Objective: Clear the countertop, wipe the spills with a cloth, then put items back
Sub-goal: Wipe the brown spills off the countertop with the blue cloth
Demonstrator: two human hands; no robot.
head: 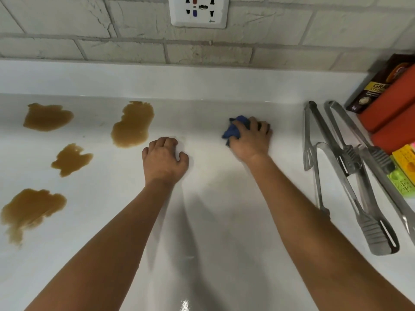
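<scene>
The blue cloth (235, 129) is bunched on the white countertop (213, 221), right of centre and near the raised back ledge. The right hand (249, 140) lies on top of it, fingers curled over the wad and gripping it — most of the fabric shows at the hand's left side, the rest is hidden beneath the palm.

The left hand (165, 157) rests on the counter just left of the cloth, apart from it. Its fingers are curled under, knuckles up, and it holds nothing.

Four brown spills lie on the left half of the surface:
- a large spill (132, 124) just up and left of the left hand, close to it but not touching;
- a far-left spill (47, 116) near the back ledge;
- a smaller spill (70, 159) between those two, nearer the viewer;
- a near-left spill (31, 211) at the frame's left edge, with a streak trailing toward the viewer.

To the right of the cloth, well apart from it, metal tongs (336, 167) lie lengthwise in a group, partly overlapping. Beyond them at the right edge sit a brown box (370, 93), an orange block (395, 104), and yellow and green plastic pieces (404, 169).

A wall socket (198, 11) is mounted on the pale brick wall (112, 30) behind the counter.
</scene>
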